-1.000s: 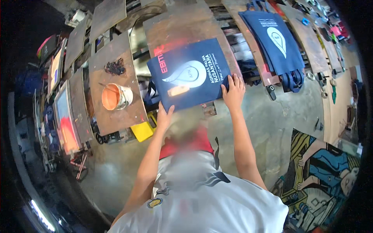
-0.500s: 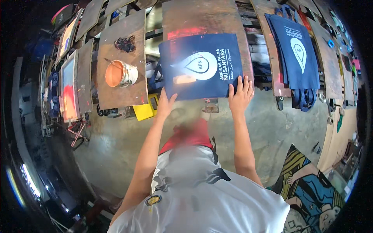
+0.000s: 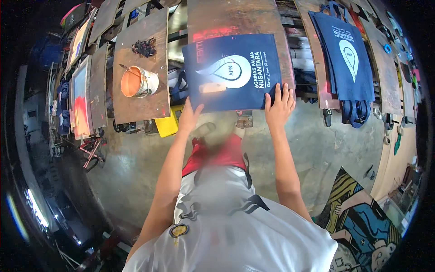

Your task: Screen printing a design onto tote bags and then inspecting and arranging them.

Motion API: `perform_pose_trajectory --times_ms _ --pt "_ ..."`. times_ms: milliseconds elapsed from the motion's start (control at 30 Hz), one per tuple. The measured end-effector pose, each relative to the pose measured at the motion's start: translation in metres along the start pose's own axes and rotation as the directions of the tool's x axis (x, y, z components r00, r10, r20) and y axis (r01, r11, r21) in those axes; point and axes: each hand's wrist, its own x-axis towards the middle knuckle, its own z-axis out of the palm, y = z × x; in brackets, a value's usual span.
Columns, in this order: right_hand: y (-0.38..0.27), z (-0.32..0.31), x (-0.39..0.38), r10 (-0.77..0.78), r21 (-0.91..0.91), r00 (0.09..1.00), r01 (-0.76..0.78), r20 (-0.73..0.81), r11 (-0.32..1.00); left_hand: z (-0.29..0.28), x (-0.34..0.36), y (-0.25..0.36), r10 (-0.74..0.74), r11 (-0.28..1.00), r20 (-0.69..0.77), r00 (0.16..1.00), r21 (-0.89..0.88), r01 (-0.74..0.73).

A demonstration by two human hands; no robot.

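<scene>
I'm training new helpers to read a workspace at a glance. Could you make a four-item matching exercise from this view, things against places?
Things
1. Left hand
2. White bucket
3. Right hand
4. Stacked navy bags

Places
A. At the near right corner of the middle navy bag
B. On the right-hand board, with handles hanging past its near edge
C. At the near left corner of the middle navy bag
D. On the left-hand board, near a dark clump

Pairs: 1-C, 2-D, 3-A, 4-B
</scene>
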Motion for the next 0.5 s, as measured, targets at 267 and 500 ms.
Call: perform_pose_trajectory --times_ms 267,500 --pt "0.002 0.003 -0.002 0.004 -0.001 1.000 -0.004 -0.013 1.000 0.008 0.003 -0.015 0.081 0.996 -0.064 0.995 0.027 -0.080" --pt "0.004 -0.002 0.000 -0.017 -0.020 1.000 0.017 0.001 1.000 0.009 0.003 -0.015 0.092 0.995 -0.059 0.994 0.037 -0.090"
